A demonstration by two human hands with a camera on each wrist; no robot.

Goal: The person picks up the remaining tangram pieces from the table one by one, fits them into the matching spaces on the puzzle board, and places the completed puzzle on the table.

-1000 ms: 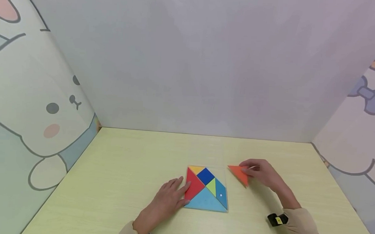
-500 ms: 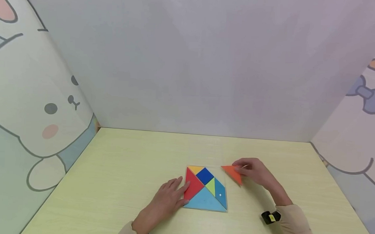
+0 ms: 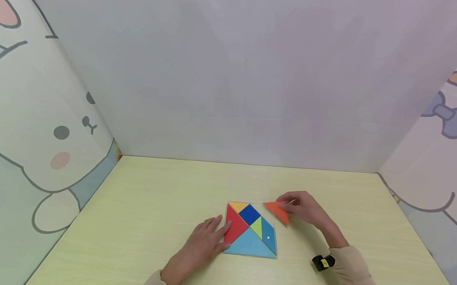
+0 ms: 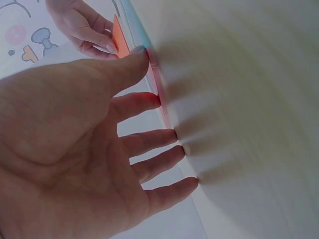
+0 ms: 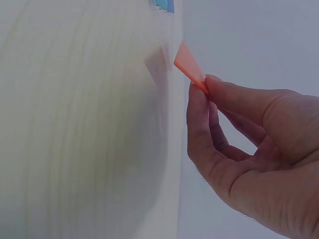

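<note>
My right hand (image 3: 302,208) pinches an orange triangle tile (image 3: 277,212) between thumb and fingertips; the right wrist view shows the tile (image 5: 189,67) raised off the table, its shadow beside it. It is just off the upper right corner of a clear square tray (image 3: 249,257). My left hand (image 3: 205,239) lies with fingers spread at the tray's left edge, index finger and thumb touching the red triangle (image 3: 235,224). Also in the tray are a yellow triangle (image 3: 239,206), dark blue square (image 3: 250,214), lime triangle (image 3: 257,228), blue parallelogram (image 3: 269,235) and light blue triangle (image 3: 249,244).
The pale wooden table (image 3: 153,207) ends at a grey back wall (image 3: 254,84). Side panels with cartoon animals stand at left (image 3: 30,121) and right. A black wrist strap (image 3: 323,262) sits at the right cuff.
My right hand has moved left, carrying the orange triangle tile closer to the tray's upper right corner. The left hand stays at the tray's left edge.
</note>
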